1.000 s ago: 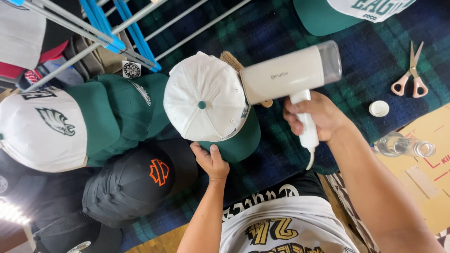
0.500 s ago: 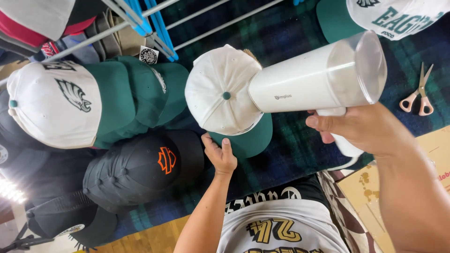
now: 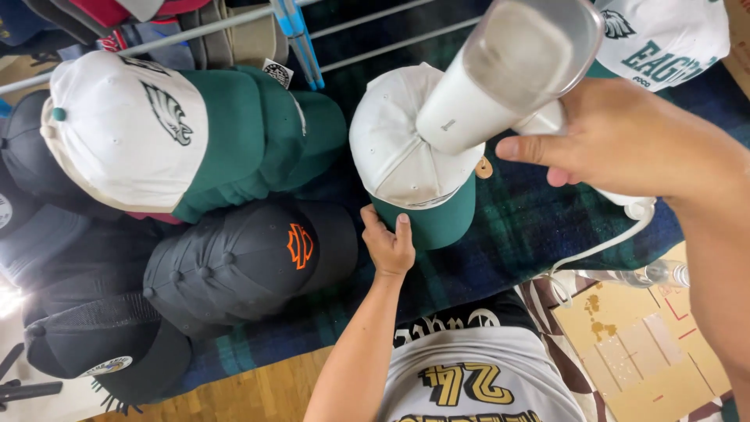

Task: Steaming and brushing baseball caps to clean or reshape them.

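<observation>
Head view, looking straight down: left hand (image 3: 388, 246) gripping the green brim of a white-crowned baseball cap with a dark green bill (image 3: 406, 160), thumb and fingers pinched onto the brim's lower edge, cap resting crown-up on a dark blue-and-green plaid cloth (image 3: 516, 227). Right hand (image 3: 625, 141) clenched around the handle of a white handheld garment steamer with a cylindrical body (image 3: 508, 70), thumb stretched out leftward along it, nozzle end pressed against the white crown of the cap, wide rear end raised toward the camera and blurred. White power cord (image 3: 601, 246) trailing down from under the right hand across the plaid cloth. Left of the held cap, a stack of green-and-white caps with a bird-head emblem (image 3: 156, 133) lying close beside it. Below that stack, a black cap with an orange emblem (image 3: 250, 262), near the left hand but apart from it, and further black caps (image 3: 101, 344) at lower left. At upper right, a white cap with green lettering (image 3: 664, 39), partly cut off by the frame edge. Along the top, a metal rack with white bars and blue clips (image 3: 297, 23). At lower right, a clear plastic bottle (image 3: 664, 273) lying beside a tan cardboard sheet (image 3: 641, 344). At bottom centre, a black-and-white printed garment (image 3: 476, 375) across the lap; wooden floor (image 3: 258, 391) showing just left of it.
</observation>
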